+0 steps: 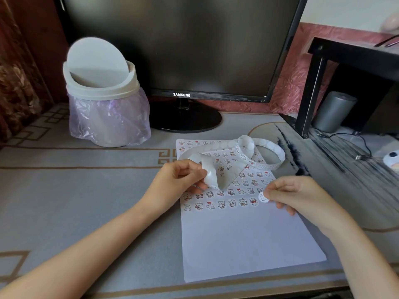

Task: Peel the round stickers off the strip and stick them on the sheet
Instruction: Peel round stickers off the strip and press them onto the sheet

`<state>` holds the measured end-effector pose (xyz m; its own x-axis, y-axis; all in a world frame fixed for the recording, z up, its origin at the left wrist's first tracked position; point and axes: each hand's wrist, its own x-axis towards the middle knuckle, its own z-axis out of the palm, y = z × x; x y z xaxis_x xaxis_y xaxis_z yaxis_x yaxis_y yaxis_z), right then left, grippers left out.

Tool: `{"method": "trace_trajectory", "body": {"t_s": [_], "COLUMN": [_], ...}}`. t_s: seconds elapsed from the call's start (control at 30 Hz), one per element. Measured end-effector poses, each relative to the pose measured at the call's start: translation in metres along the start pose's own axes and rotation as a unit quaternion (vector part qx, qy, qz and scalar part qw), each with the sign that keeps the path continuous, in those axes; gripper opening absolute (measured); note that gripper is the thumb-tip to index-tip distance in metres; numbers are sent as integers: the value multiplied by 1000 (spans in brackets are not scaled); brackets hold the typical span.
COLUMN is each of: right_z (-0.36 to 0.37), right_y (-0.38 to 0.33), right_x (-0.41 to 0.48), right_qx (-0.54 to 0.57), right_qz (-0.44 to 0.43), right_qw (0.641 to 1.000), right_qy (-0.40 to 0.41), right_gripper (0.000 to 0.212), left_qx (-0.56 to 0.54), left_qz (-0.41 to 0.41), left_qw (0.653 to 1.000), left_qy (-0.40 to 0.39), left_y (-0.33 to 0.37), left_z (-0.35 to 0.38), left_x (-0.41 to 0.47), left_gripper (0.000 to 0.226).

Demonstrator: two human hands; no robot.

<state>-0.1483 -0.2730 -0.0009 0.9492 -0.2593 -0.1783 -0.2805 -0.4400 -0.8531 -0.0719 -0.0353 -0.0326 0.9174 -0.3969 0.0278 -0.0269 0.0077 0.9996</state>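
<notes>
Sticker (263, 197), round and white with a small cartoon drawing too small to read, is pinched between the thumb and fingertips of the right hand (302, 197), at the right end of the nearest rows on the sheet. The left hand (179, 180), fingers curled, pinches the near end of the strip (226, 145). From there the strip runs away and rightward in a loose loop over the sheet's far end, its long axis roughly left to right. The sheet (237, 240) lies flat on the grey patterned desk mat (86, 201), long axis pointing away from the person, with stuck stickers filling its far half. Behind stand a swing-lid bin (101, 83) with a purple liner and a dark monitor (172, 39) marked SAMSUNG.
</notes>
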Motion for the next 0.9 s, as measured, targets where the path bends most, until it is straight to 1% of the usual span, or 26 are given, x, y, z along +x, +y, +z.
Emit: {"method": "trace_trajectory", "body": {"t_s": [0.23, 0.9], "right_z": [0, 3], "right_y": [3, 8], "right_x": [2, 3], "right_qx": [-7, -33], "right_qz": [9, -12], "right_qw": [1000, 999], "right_qy": [-2, 14], "right_gripper": [4, 9], "left_qx": [11, 18], "left_qz": [0, -4], "left_qw": [1000, 1000], "left_qy": [-2, -2], "left_y": [0, -1], "left_z": [0, 0], "left_x": [0, 0], "left_gripper": [16, 16]}}
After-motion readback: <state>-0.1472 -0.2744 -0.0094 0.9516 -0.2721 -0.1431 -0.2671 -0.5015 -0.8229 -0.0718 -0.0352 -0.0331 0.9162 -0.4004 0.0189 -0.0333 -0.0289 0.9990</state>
